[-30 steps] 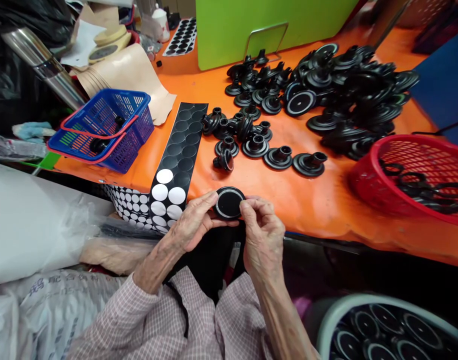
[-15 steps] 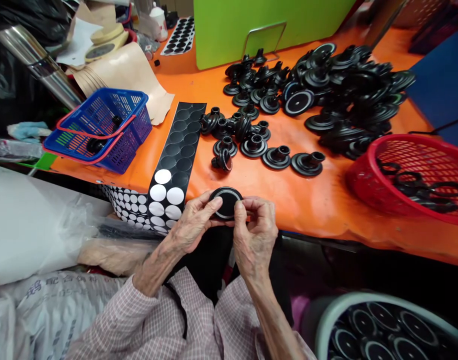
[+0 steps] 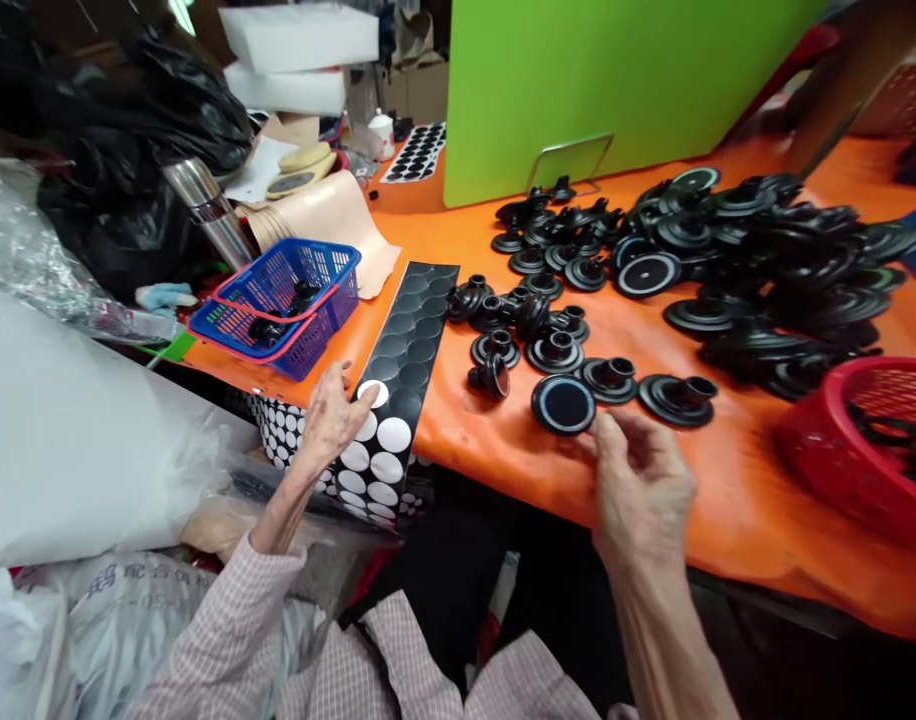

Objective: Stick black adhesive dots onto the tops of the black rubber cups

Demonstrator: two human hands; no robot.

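Fingers spread, my left hand (image 3: 330, 418) is at the left edge of the sticker strip (image 3: 409, 345), its thumb over or touching the uppermost white circle. The strip carries black round stickers on its far part and bare white circles on its near part. My right hand (image 3: 644, 485) pinches the rim of a black round part (image 3: 564, 404), whose flat face with a pale ring is turned toward me. Just behind it, several black flanged parts with short hollow stems (image 3: 554, 350) sit on the orange table. A smaller stemmed piece (image 3: 490, 376) lies on its side.
A big heap of black parts (image 3: 758, 250) covers the back right, before a green board (image 3: 615, 80). On the right stands a red basket (image 3: 840, 440) holding black rings. A blue basket (image 3: 330, 335) sits left, near a steel flask (image 3: 207, 210).
My left hand has let go of the black round part and moved left to the sticker strip. My right hand has carried the part right, over the table. The camera view has shifted too.
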